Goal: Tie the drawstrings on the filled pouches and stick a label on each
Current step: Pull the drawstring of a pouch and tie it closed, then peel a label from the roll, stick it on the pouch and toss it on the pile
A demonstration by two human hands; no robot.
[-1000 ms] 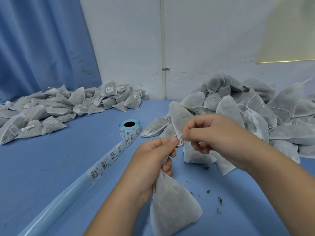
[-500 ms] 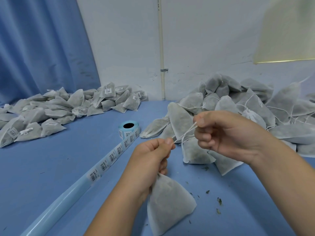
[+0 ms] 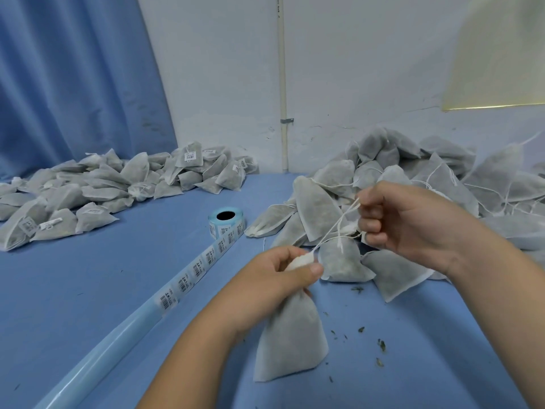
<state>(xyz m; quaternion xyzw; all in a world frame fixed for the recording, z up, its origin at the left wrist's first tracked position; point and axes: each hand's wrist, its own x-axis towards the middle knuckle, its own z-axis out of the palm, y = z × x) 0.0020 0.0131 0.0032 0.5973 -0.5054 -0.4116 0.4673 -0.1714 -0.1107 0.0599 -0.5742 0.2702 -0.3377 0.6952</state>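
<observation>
A filled grey-white pouch (image 3: 290,340) hangs down onto the blue table, its gathered neck pinched in my left hand (image 3: 274,284). Its white drawstring (image 3: 336,228) runs up and to the right, pulled taut into my closed right hand (image 3: 413,225). A blue label roll (image 3: 226,221) stands behind my left hand, and its strip of barcode labels (image 3: 191,276) trails toward the near left.
A heap of untied pouches (image 3: 418,184) with loose strings fills the back right. A heap of labelled pouches (image 3: 97,190) lies at the back left by a blue curtain (image 3: 73,84). Dry herb crumbs (image 3: 380,346) dot the table at the near right.
My right hand has drawn away to the right and up from my left hand, stretching the drawstring out. The pouch neck has bunched tighter under my left fingers.
</observation>
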